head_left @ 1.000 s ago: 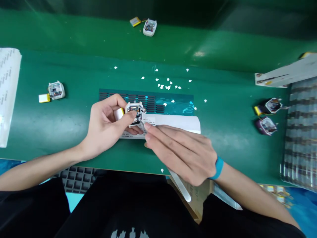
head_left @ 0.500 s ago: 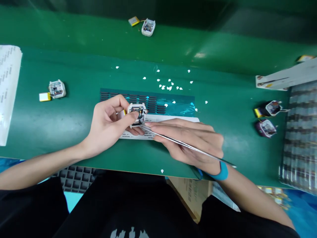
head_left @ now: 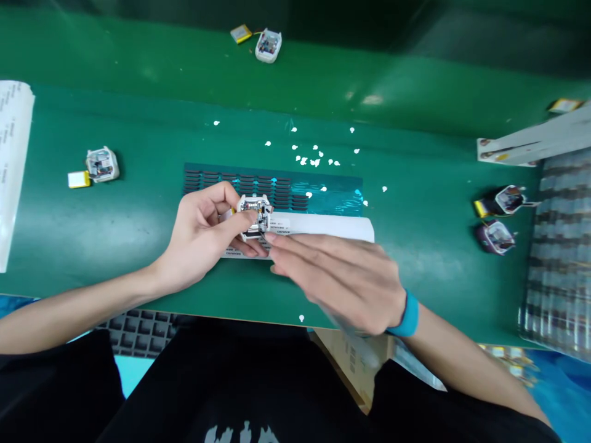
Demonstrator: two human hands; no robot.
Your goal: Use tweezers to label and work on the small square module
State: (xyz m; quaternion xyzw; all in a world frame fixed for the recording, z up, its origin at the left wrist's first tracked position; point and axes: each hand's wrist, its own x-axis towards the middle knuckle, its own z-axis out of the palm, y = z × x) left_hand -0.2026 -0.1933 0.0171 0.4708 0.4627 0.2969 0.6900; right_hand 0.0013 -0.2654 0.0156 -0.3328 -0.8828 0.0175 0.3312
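Note:
Pinched in my left hand (head_left: 203,227) is a white smartwatch case (head_left: 262,221), its circuit board facing up and my thumb lying across it. A battery with yellow edging (head_left: 227,215) shows partly behind my fingers. My right hand (head_left: 341,274) is closed, back upward, with its fingertips at the lower right corner of the case. Tweezers (head_left: 351,335) are in it, mostly hidden and blurred beneath the palm. Under both hands lie a white printed sheet (head_left: 327,226) and a blue film strip (head_left: 341,191) bearing rows of dark thin pieces.
Small white stickers (head_left: 315,162) are scattered beyond the strip. Open watch cases lie at the left (head_left: 102,164), the back (head_left: 268,46) and the right (head_left: 496,237). A white bracket (head_left: 508,151) and stacked clear trays (head_left: 558,258) stand at the right edge. A white sheet (head_left: 13,172) lies far left.
My right hand has rolled palm-down, and the tweezers' rear end has swung from above the wrist to below the hand. The watch case stays in my left hand, almost in place.

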